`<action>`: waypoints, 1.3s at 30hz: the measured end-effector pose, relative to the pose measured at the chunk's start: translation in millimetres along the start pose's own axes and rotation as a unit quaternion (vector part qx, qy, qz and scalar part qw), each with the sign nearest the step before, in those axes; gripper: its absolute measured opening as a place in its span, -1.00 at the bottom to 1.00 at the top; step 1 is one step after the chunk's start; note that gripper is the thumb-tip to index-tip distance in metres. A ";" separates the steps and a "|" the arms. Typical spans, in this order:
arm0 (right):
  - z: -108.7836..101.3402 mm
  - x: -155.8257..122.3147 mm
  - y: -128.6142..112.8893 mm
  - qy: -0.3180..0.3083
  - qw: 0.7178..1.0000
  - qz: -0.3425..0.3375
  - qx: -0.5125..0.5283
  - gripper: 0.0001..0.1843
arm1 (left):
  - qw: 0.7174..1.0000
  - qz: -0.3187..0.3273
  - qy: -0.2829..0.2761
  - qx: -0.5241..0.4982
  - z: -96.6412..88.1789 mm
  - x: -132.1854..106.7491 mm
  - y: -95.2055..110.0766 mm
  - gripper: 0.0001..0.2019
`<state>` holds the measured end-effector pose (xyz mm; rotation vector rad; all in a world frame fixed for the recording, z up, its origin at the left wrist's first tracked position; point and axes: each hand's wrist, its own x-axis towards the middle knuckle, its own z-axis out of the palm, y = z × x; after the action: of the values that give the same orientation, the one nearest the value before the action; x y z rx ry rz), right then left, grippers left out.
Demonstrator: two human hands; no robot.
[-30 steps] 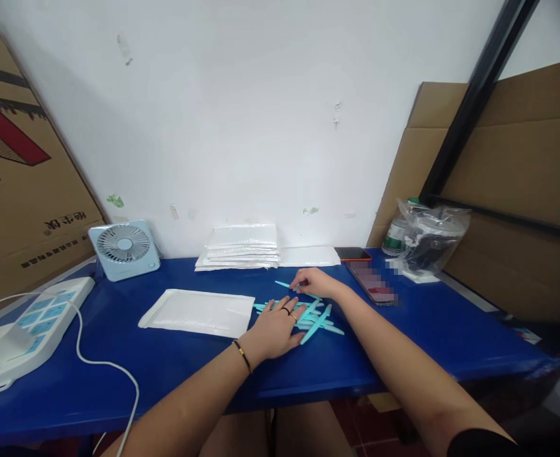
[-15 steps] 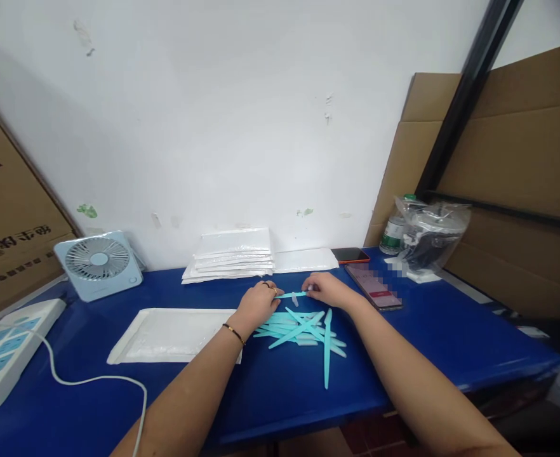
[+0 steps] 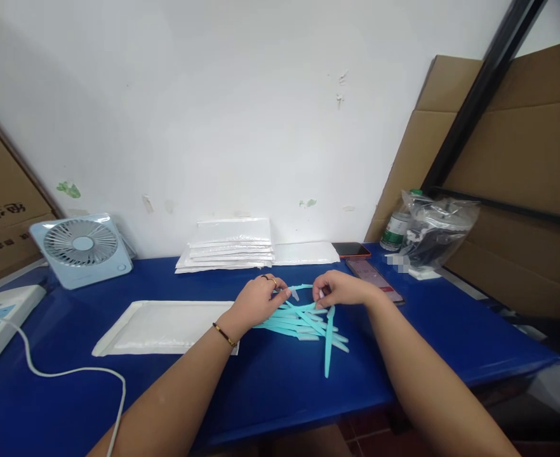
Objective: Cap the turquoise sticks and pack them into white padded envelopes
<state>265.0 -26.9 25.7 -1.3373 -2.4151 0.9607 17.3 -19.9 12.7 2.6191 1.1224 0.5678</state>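
Note:
Slim turquoise eyebrow razors (image 3: 293,325) with pale tips lie in a loose, crossing heap on the blue table. My left hand (image 3: 260,301), wearing rings and a dark bracelet, is closed at the heap's upper left, fingers on a turquoise razor (image 3: 303,287) that spans toward the other hand. A small translucent piece (image 3: 295,295) shows beside its fingertips. My right hand (image 3: 340,289) is pinched at the heap's upper right, on the end of a razor; its fingers partly hide the grip. One separate razor (image 3: 328,346) points toward me, right of the heap.
Left of the heap lies a white padded mailer (image 3: 166,327); more are stacked (image 3: 227,244) by the wall. A fan (image 3: 82,247), power strip (image 3: 4,324) and white cable (image 3: 65,370) occupy the left. Phones (image 3: 375,279), a bottle (image 3: 395,230) and a clear bag (image 3: 444,231) are at right.
My right hand has come down to the heap's upper edge, and razors there have shifted under the fingers. My left hand stays at the heap's left. The whole view has turned slightly.

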 end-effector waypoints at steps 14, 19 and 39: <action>-14.6 -7.5 23.5 0.115 0.993 0.040 0.003 -0.60 | 0.998 -0.019 -0.002 0.056 6.4 9.3 -19.6 -0.67; -17.0 -16.6 21.9 -0.085 0.996 0.021 0.014 -0.56 | 1.000 0.026 -0.002 0.017 5.4 5.6 -5.0 -0.76; -11.0 -3.5 23.4 0.143 0.987 0.074 0.009 -0.65 | 0.996 -0.023 0.014 0.083 12.4 9.1 -19.3 -0.75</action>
<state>288.0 -16.2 19.6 -1.5475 -2.1155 0.7602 16.0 -0.9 -3.0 2.7243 1.2868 0.5240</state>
